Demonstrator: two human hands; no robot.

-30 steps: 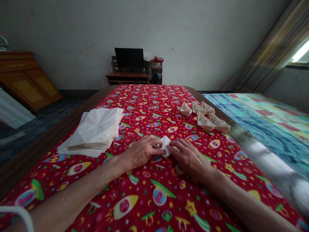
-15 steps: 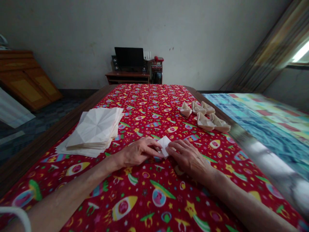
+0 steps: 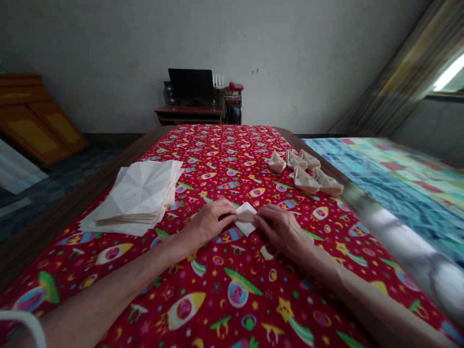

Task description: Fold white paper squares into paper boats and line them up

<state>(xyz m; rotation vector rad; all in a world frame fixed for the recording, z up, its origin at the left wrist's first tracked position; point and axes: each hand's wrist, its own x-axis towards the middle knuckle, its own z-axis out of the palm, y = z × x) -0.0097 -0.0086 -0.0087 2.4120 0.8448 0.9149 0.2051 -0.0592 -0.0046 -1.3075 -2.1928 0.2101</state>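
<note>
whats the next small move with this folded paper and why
Probably ease the folded white paper open sideways: the left hand and right hand touch its opposite sides, and it lies flat, unlike the raised paper boats further along the cloth.

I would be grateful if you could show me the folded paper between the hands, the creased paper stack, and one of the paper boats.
Folded white paper [image 3: 246, 209], head view, on its upper flap.
Creased paper stack [image 3: 136, 191], head view, on the top sheet.
Paper boat [image 3: 277, 164], head view, on its hull.
</note>
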